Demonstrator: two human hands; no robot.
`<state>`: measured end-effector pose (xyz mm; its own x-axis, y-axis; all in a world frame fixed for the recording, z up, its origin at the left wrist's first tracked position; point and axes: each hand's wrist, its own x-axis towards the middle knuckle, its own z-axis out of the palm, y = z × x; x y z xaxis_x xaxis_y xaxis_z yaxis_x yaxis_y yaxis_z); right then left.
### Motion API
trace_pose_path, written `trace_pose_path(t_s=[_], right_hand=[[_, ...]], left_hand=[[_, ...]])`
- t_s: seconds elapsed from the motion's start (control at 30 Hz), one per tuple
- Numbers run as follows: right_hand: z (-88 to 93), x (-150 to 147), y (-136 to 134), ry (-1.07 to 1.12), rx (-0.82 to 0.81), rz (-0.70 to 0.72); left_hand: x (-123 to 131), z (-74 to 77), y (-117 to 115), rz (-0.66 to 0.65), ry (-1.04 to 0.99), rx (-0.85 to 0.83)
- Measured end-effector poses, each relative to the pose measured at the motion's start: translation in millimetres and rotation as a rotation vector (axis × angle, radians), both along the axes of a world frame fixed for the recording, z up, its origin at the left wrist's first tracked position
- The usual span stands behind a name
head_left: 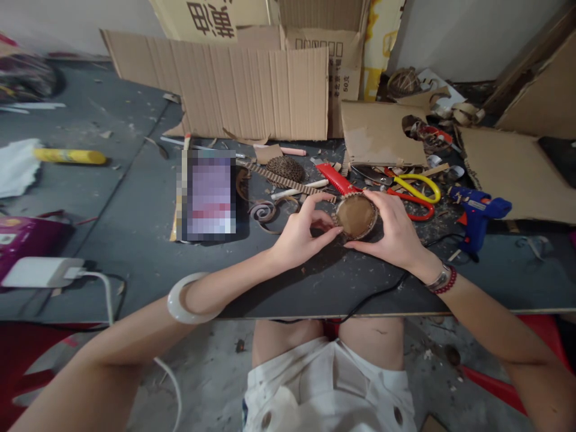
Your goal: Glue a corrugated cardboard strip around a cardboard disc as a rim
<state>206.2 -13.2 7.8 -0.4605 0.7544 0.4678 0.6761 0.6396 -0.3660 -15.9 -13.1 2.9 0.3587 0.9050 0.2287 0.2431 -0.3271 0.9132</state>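
Observation:
A small round cardboard piece (356, 217) with a ridged, corrugated edge is held just above the grey table, its flat brown face turned up. My right hand (390, 228) curves round its right side, thumb below and fingers above. On the left, the thumb and fingers of my left hand (310, 231) pinch at its edge, close to the end of a corrugated cardboard strip (283, 178). Whether that strip is joined to the round piece I cannot tell. Just behind lie a red utility knife (335, 178) and a dome of coiled cardboard (286, 170).
Scissors (416, 187) with yellow and red handles and a blue glue gun (477, 217) lie to the right. A blurred-out phone (207, 195), a curled strip (263, 211) and a yellow tube (69, 156) are left. Cardboard sheets (252, 90) stand behind. A black cord (375, 295) crosses the front edge.

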Motion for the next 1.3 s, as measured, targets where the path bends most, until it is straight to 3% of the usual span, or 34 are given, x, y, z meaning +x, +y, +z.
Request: trace_pose_path(t_s=[0.27,0.63,1.07,1.3], right_hand=[[-0.4,2.5,1.4,-0.060,-0.033,0.038],[-2.4,2.9,2.8,0.076,0.030,0.012],[0.8,3.1,-0.5,0.088,-0.043,-0.029],[6.0,2.1,-0.3,0.021,-0.042,0.037]], left_hand=[[-2.3,0.6,5.4,0.088,-0.082,0.003],[-4.2,2.4,5.4,0.169,-0.137,0.055],[-4.0,-0.6,5.5,0.053,-0.114,0.026],[-4.2,-1.9,5.8,0.076,-0.105,0.013]])
